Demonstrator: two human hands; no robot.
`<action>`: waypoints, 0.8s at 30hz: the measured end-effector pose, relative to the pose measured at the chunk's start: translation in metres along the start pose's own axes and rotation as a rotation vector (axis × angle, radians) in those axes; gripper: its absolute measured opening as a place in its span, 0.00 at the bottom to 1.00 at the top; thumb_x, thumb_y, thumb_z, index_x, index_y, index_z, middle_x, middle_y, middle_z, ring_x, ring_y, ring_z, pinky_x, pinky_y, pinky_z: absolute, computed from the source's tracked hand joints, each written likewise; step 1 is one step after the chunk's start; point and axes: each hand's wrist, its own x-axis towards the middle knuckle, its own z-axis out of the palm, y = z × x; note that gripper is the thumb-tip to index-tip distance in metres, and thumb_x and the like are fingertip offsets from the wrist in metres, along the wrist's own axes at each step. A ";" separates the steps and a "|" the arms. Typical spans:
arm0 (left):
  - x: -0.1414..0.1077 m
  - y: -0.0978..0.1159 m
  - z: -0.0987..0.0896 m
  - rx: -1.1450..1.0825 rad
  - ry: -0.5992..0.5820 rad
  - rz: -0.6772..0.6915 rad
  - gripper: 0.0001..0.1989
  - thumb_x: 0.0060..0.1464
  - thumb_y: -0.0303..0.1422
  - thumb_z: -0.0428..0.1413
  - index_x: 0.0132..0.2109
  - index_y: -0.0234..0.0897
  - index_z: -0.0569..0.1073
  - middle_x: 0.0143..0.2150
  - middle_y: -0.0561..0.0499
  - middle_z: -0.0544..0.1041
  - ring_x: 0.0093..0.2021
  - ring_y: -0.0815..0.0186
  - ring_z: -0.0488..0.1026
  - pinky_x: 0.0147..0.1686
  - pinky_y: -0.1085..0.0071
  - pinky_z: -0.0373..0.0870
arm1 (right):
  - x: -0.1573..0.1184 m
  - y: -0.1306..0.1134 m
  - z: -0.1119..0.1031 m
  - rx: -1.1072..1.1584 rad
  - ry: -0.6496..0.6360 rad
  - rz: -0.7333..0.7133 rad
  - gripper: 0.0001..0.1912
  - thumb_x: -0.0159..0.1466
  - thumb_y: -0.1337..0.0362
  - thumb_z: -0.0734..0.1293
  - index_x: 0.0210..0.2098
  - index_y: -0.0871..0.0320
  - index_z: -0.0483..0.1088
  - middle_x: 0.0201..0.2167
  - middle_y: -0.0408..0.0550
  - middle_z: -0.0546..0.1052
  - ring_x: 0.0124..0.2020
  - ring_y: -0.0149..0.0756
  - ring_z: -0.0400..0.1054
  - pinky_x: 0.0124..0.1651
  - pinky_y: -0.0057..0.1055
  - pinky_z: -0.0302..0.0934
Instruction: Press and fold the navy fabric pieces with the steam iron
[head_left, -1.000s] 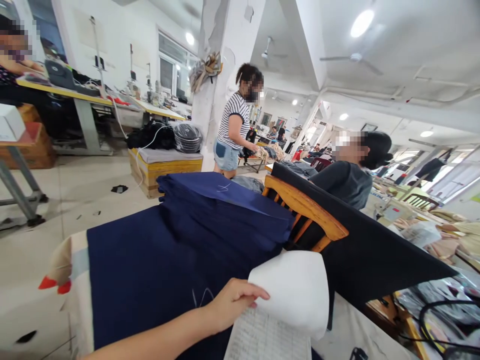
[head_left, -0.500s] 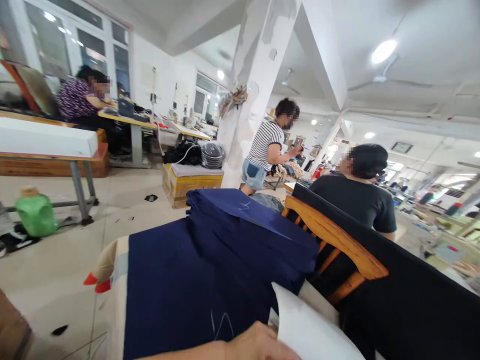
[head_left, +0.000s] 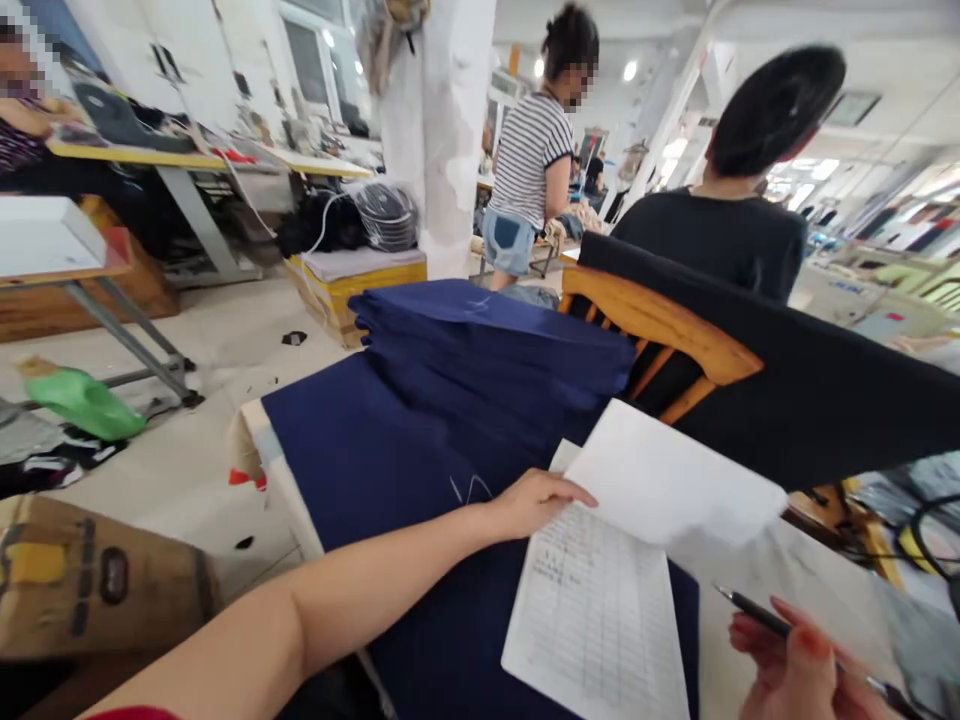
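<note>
My left hand (head_left: 534, 502) is closed on the edge of an open notebook (head_left: 600, 610), its fingers at the fold where the raised page meets the lower one. The lower page is lined and carries handwriting; the upper white page (head_left: 675, 470) tilts up toward the chair. A dark pen (head_left: 765, 612) is gripped in my right hand (head_left: 806, 660), its tip pointing left toward the notebook. Under the notebook lies dark blue cloth (head_left: 337, 450), with a folded stack of the same cloth (head_left: 487, 350) behind it and white chalk-like marks on both.
A wooden chair (head_left: 667, 320) with black cloth (head_left: 825, 400) over it stands beyond the notebook. Two people are ahead, one standing and one with their back to me; another sits far left. A cardboard box (head_left: 97, 580) and a green jug (head_left: 90, 400) are at the left.
The view has tipped downward. The notebook now lies open with its written page showing, and my right hand with the pen has come into view. The standing person's arm has lowered.
</note>
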 end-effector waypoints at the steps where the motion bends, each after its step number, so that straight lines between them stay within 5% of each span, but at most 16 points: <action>1: 0.001 -0.003 0.002 -0.013 0.000 -0.014 0.17 0.58 0.24 0.47 0.49 0.37 0.76 0.46 0.50 0.77 0.45 0.67 0.73 0.48 0.74 0.66 | 0.001 -0.005 -0.001 0.034 0.025 -0.009 0.15 0.55 0.55 0.70 0.34 0.61 0.70 0.26 0.43 0.71 0.20 0.30 0.65 0.25 0.31 0.62; 6: 0.006 -0.011 0.009 -0.226 0.043 -0.138 0.18 0.56 0.24 0.46 0.51 0.36 0.74 0.46 0.50 0.75 0.45 0.67 0.72 0.46 0.71 0.71 | -0.017 -0.028 0.014 -0.121 -0.106 0.012 0.14 0.52 0.57 0.72 0.34 0.58 0.72 0.31 0.48 0.74 0.27 0.36 0.69 0.31 0.35 0.67; 12: 0.007 -0.013 0.010 -0.481 0.002 -0.208 0.20 0.57 0.25 0.48 0.56 0.36 0.70 0.41 0.51 0.76 0.41 0.68 0.73 0.50 0.62 0.71 | -0.051 -0.022 0.049 -0.246 -0.275 0.181 0.18 0.53 0.50 0.70 0.33 0.58 0.71 0.29 0.46 0.74 0.26 0.34 0.70 0.30 0.30 0.67; 16: 0.006 -0.010 0.008 -0.459 -0.026 -0.214 0.22 0.53 0.23 0.51 0.56 0.37 0.70 0.54 0.49 0.71 0.50 0.63 0.70 0.55 0.61 0.66 | -0.055 -0.017 0.043 -0.440 -0.487 0.191 0.23 0.51 0.46 0.69 0.37 0.58 0.73 0.37 0.50 0.77 0.39 0.42 0.72 0.33 0.28 0.67; 24: 0.006 -0.015 0.009 -0.267 -0.079 -0.250 0.20 0.57 0.27 0.49 0.55 0.40 0.70 0.55 0.52 0.71 0.53 0.62 0.70 0.54 0.67 0.65 | -0.057 0.000 0.031 -0.440 -0.419 0.202 0.23 0.52 0.47 0.69 0.38 0.59 0.72 0.31 0.47 0.76 0.36 0.40 0.71 0.40 0.30 0.64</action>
